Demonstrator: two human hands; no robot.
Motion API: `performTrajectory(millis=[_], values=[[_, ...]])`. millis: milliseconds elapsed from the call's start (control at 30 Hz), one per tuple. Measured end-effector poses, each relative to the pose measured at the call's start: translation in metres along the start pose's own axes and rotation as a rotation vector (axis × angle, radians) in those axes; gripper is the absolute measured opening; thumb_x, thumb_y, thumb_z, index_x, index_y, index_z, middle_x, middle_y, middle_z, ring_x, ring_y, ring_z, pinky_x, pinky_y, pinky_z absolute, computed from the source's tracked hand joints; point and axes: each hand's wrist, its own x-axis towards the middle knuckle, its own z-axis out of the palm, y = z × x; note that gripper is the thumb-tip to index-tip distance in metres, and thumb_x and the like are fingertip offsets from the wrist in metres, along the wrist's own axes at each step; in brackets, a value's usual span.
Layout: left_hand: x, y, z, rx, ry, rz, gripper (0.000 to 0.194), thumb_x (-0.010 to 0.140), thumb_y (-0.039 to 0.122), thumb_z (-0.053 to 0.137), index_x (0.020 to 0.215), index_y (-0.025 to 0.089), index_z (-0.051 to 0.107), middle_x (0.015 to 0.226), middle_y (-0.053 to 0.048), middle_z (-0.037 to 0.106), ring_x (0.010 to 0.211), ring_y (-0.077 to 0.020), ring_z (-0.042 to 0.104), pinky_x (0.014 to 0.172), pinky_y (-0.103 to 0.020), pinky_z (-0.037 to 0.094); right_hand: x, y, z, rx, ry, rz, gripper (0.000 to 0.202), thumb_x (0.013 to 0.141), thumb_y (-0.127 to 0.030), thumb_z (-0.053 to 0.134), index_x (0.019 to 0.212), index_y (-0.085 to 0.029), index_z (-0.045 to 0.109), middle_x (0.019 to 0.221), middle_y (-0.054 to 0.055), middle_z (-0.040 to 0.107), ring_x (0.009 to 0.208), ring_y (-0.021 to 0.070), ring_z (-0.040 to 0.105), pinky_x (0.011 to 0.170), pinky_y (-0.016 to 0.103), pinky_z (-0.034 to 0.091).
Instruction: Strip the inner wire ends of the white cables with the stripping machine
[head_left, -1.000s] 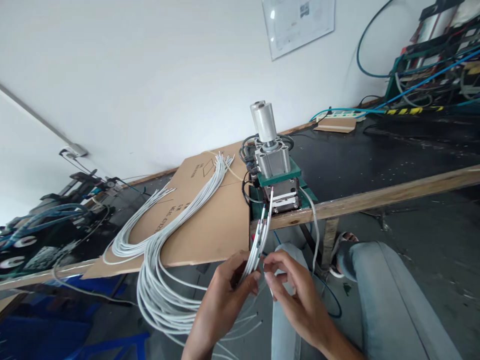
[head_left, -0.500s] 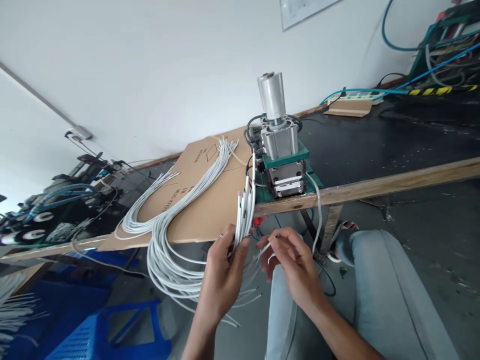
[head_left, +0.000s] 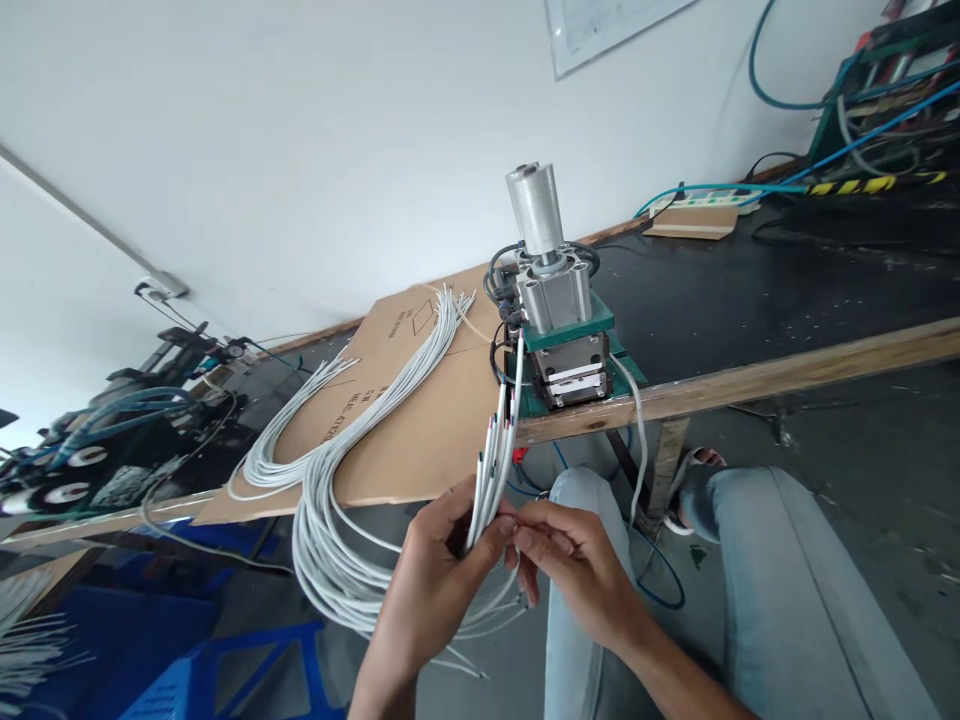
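Observation:
My left hand (head_left: 450, 560) is closed round a bundle of white cables (head_left: 495, 455). Their cut ends point up toward the machine and show small coloured wire tips. Beside it, my right hand (head_left: 574, 560) pinches a white cable, its fingertips touching my left thumb; the pinched end is mostly hidden. The long loops of the cables (head_left: 330, 550) hang below the table edge and run back over a cardboard sheet (head_left: 427, 440). Just beyond the bundle stands a small press (head_left: 559, 300) with a metal cylinder on a green base.
The wooden table edge (head_left: 750, 365) runs across in front of my knees. Other machinery (head_left: 97, 440) with hoses stands at the left, more at the far right. A power strip (head_left: 705, 205) lies by the wall. A blue stool (head_left: 247, 660) is on the floor.
My right hand has moved left, bringing its cable against my left hand. The bundle sits slightly lower, with its cable ends more staggered. The view has shifted a little.

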Motion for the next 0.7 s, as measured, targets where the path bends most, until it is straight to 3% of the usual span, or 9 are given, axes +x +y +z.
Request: performTrajectory(millis=[233, 400, 600, 700], values=[[0.001, -0.001, -0.002, -0.033, -0.064, -0.031, 0.013, 0.091, 0.023, 0.063, 0.079, 0.018, 0.065, 0.061, 0.005, 0.059, 0.054, -0.0101, 0.05, 0.052, -0.019, 0.038, -0.002, 0.001, 0.001, -0.02, -0.026, 0.002, 0.032, 0.096, -0.044, 0.064, 0.081, -0.016, 0.068, 0.066, -0.001, 0.06, 0.048, 0.0072, 0.053, 0.044, 0.017, 0.046], [0.002, 0.002, -0.003, -0.026, -0.121, -0.074, 0.012, 0.086, 0.018, 0.063, 0.073, 0.018, 0.062, 0.061, 0.005, 0.06, 0.053, -0.0103, 0.05, 0.053, -0.019, 0.04, -0.003, -0.001, -0.002, -0.114, -0.04, 0.02, 0.031, 0.097, -0.044, 0.063, 0.08, -0.017, 0.064, 0.067, -0.001, 0.061, 0.048, 0.0074, 0.052, 0.045, 0.017, 0.045], [0.005, 0.006, -0.003, 0.243, -0.115, -0.059, 0.014, 0.078, 0.009, 0.053, 0.071, 0.017, 0.062, 0.061, 0.005, 0.057, 0.057, -0.0112, 0.048, 0.054, -0.02, 0.037, -0.004, -0.019, -0.009, -0.429, -0.076, 0.016, 0.031, 0.099, -0.038, 0.059, 0.075, -0.019, 0.06, 0.064, -0.002, 0.058, 0.05, 0.0093, 0.053, 0.046, 0.017, 0.041], [0.006, 0.009, 0.001, 0.393, -0.12, 0.017, 0.015, 0.071, 0.005, 0.054, 0.07, 0.017, 0.063, 0.066, 0.005, 0.057, 0.062, -0.0118, 0.05, 0.059, -0.021, 0.037, -0.007, -0.031, -0.012, -0.599, -0.086, -0.005, 0.03, 0.099, -0.035, 0.057, 0.074, -0.019, 0.061, 0.058, -0.003, 0.053, 0.047, 0.0094, 0.049, 0.042, 0.018, 0.036]])
